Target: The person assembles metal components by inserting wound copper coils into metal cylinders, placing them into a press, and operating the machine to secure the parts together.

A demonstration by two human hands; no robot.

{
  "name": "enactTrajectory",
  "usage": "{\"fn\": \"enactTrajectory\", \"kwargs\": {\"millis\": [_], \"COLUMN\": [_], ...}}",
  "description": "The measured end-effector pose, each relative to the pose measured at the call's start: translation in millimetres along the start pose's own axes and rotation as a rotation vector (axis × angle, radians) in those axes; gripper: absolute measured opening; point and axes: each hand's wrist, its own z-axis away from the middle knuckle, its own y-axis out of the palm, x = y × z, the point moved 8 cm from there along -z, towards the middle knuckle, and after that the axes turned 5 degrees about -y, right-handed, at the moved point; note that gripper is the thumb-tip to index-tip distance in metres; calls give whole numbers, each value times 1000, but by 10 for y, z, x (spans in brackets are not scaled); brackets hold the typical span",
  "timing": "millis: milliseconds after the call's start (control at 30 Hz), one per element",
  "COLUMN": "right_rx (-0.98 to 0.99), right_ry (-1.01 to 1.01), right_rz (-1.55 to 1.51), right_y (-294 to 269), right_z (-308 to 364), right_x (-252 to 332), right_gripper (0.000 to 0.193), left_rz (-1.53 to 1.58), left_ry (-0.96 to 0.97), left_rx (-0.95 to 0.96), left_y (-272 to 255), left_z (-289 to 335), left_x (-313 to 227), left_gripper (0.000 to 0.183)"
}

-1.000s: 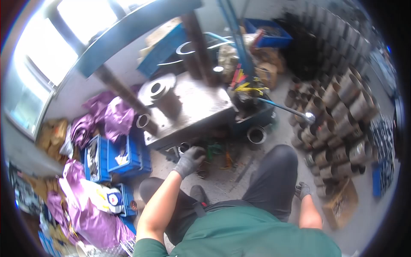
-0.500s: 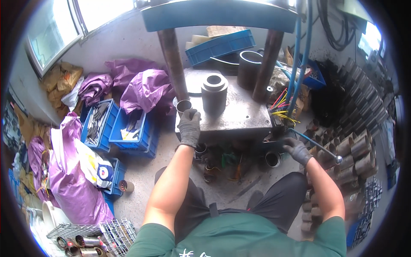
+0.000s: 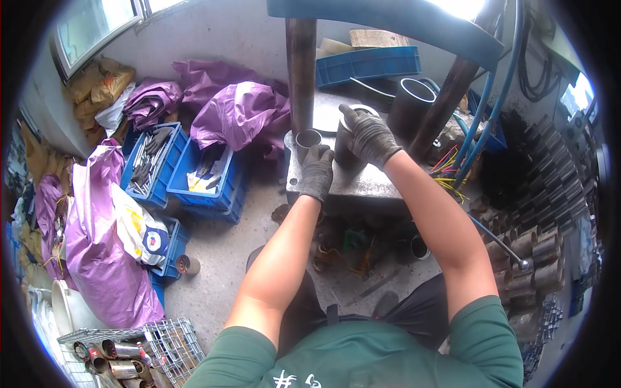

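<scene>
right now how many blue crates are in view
4: two crates side by side left of the press, one lower by the purple bags, one behind the press; others may be hidden.

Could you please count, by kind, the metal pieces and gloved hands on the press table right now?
Short metal tubes: 1, the small tube under the left hand
Large dark sleeves: 2, the sleeve under the right hand and the open cylinder behind it
Gloved hands: 2
Total: 5, all on the grey press table
</scene>
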Motion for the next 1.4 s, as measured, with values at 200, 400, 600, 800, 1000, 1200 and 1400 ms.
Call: {"fn": "enactTrajectory", "kwargs": {"millis": [200, 400, 600, 800, 1000, 1200, 1400], "right_rx": [-110, -260, -503, -430, -353, -235, -189], "right_ry": [39, 435, 543, 701, 825, 1085, 1020], "right_rz": [-106, -526, -884, -1380, -1401, -1189, -1214], "right_y": [-79, -240, 139, 169, 219, 47, 135], "right_z": [314, 1023, 2145, 2276, 2355, 2414, 2470], "right_x": [183, -138, -840, -1056, -1231, -1076, -1165], "right_gripper": [60, 77, 77, 84, 85, 69, 55], "left_rz": [-48, 84, 256, 57, 389, 259, 351], "left_ry": [-44, -95, 8, -15, -78, -102, -171], "left_rx": [-13, 78, 274, 314, 459, 429, 228], "left_y": [-4, 160, 561, 631, 915, 832, 526], "left_z": [40, -116, 147, 361, 498, 643, 742], "left_x": [-62, 168, -192, -234, -318, -340, -450], "left_gripper": [20, 41, 58, 59, 75, 75, 70]}}
